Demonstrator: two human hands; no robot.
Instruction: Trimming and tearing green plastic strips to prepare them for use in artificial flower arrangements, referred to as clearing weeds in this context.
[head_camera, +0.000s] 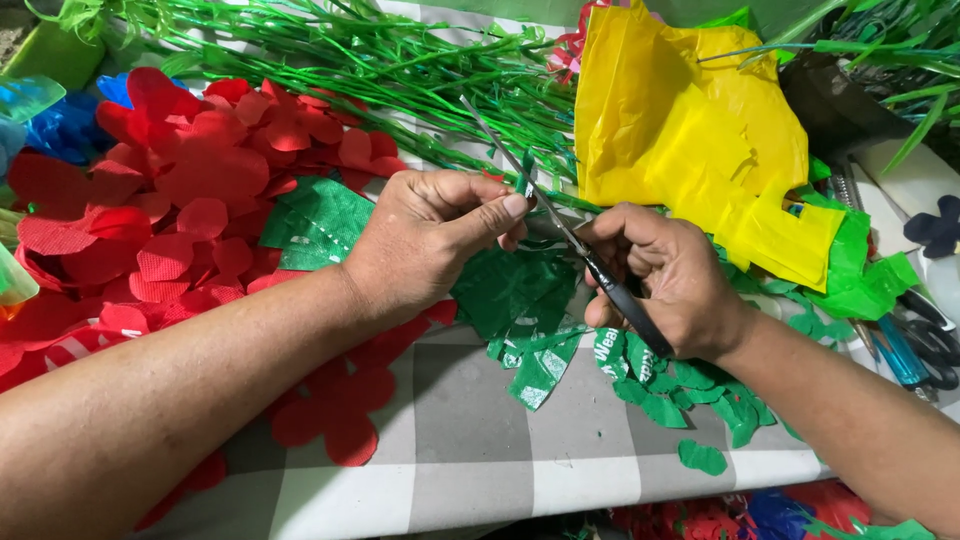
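Left hand (425, 240) pinched a small green fabric scrap (526, 170) between thumb and fingers, held just above the grey-and-white checked table (480, 440). Right hand (665, 285) was closed round the black handles of long metal scissors (570, 235), blades open and angled up at the scrap. Cut green fabric leaf pieces (660, 385) lay under the right hand. Pile of red fabric petals (190, 200) sat left, crumpled yellow plastic sheet (690, 140) right, green plastic stems (380, 70) behind.

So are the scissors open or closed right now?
Open: the scissors in the right hand show two thin blades spread apart near the small green piece pinched by the left hand.
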